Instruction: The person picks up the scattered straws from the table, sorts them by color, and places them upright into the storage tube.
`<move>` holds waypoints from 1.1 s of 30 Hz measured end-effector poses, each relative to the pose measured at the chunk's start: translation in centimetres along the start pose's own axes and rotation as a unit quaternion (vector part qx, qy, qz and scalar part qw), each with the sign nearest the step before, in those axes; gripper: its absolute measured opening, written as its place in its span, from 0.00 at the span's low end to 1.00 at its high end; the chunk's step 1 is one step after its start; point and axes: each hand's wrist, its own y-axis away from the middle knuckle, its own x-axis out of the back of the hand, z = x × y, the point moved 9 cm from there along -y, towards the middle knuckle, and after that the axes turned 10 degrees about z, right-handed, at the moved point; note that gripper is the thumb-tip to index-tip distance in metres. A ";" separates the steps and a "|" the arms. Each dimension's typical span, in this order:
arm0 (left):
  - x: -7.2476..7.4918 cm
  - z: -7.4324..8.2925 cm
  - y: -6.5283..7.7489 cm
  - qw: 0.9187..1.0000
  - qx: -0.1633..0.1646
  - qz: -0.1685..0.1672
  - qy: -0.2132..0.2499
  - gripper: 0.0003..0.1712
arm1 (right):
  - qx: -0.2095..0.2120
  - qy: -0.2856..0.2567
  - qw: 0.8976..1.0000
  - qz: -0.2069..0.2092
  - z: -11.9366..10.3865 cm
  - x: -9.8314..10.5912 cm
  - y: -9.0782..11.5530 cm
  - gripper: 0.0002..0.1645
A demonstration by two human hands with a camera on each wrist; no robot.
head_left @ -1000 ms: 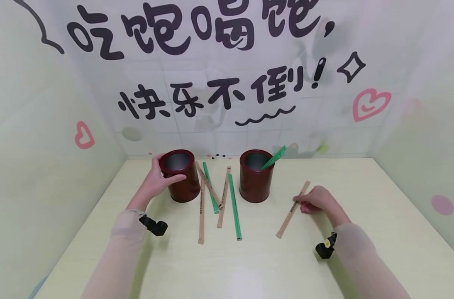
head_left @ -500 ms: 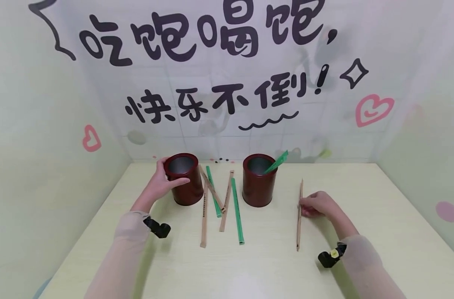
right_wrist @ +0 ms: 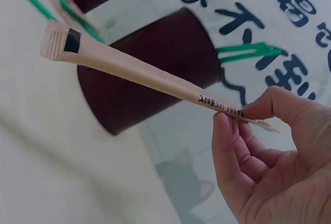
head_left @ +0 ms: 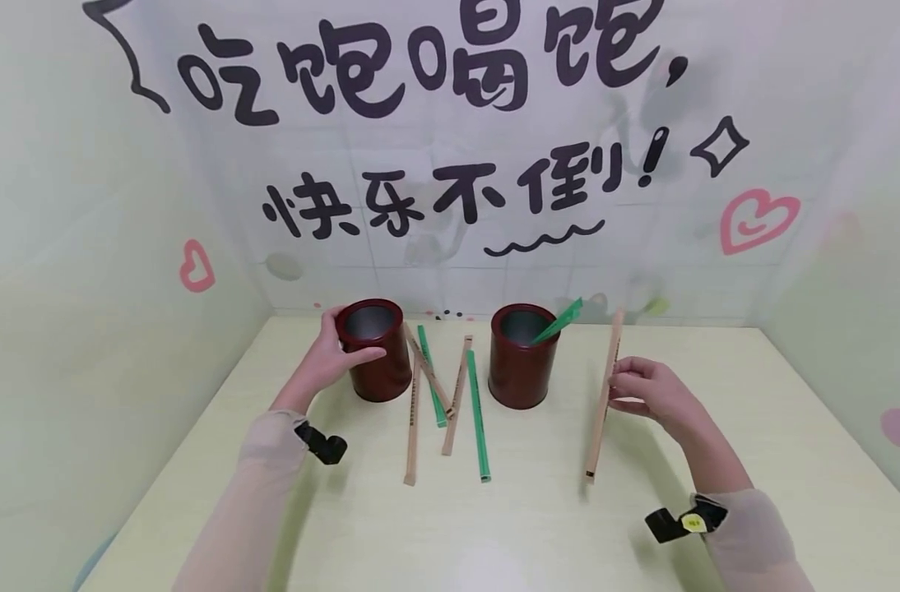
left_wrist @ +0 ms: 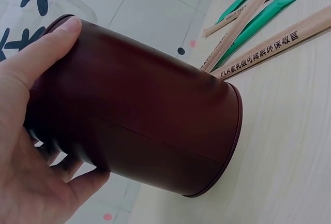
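Note:
My left hand (head_left: 324, 362) grips a dark red cylindrical holder (head_left: 382, 374), thumb on the near side, other fingers round the far side; the holder stands on the table. Between thumb and fingers, my right hand (head_left: 661, 395) pinches a straw in a brown paper wrapper (right_wrist: 139, 76), raised off the table and slanted. A second dark red holder (head_left: 522, 378) stands to the left of that straw, with green-wrapped straws (head_left: 561, 319) leaning out over its rim. Several brown-wrapped straws (head_left: 411, 436) and green-wrapped straws (head_left: 480, 427) lie between the holders, some crossing.
The pale wooden table (head_left: 524, 526) meets a wall sheet (head_left: 435, 271) with large black lettering behind the holders. Light side panels (head_left: 850, 329) close in the left and right. Each wrist carries a small black camera (head_left: 322, 444).
My right hand has lifted the brown-wrapped straw off the table and tilted it more upright. The left hand keeps its grip on the holder. The head view has shifted slightly.

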 end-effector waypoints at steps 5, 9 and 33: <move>0.0 0.4 -0.5 1.000 0.002 0.003 -0.002 0.59 | 0.054 -0.085 0.995 -0.001 -3.3 -0.5 1.4 0.05; 0.2 1.0 -0.9 1.000 -0.005 0.008 0.005 0.59 | 0.113 -0.160 0.981 0.001 -6.5 -1.1 2.2 0.10; 0.3 0.4 0.3 0.999 0.017 0.013 0.040 0.57 | 0.255 -0.232 0.931 0.116 -17.5 -12.7 -0.5 0.09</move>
